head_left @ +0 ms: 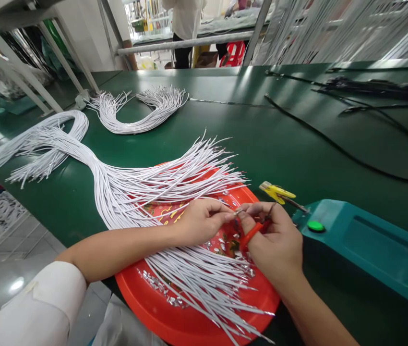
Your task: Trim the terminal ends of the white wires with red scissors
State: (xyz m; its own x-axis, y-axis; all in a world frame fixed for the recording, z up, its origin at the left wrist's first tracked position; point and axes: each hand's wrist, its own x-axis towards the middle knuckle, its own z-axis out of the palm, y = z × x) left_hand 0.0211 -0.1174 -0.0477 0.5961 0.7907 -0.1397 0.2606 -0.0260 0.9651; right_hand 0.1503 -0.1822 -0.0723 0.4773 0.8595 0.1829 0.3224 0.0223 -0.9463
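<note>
My left hand (202, 221) pinches the tip of one white cable over a red basin (132, 293). My right hand (278, 238) meets it there, fingers closed round the orange handles of a pair of scissors (250, 235); the blades are mostly hidden by the fingers. Thumb and fingertips of both hands come together at the cable end. A large bundle of white cables (117, 192) lies across the basin, its loose ends fanned into two groups, one beyond my left wrist and one below it. Small silvery scraps (164, 288) are scattered on the basin's patterned bottom.
More white cable bundles (135, 125) curl on the green table (225, 139) at the back left. To the right stands a teal device (369, 245) with a green button and a yellow clip (278, 192). Black cables (333, 149) lie behind it. A person (186, 24) stands beyond.
</note>
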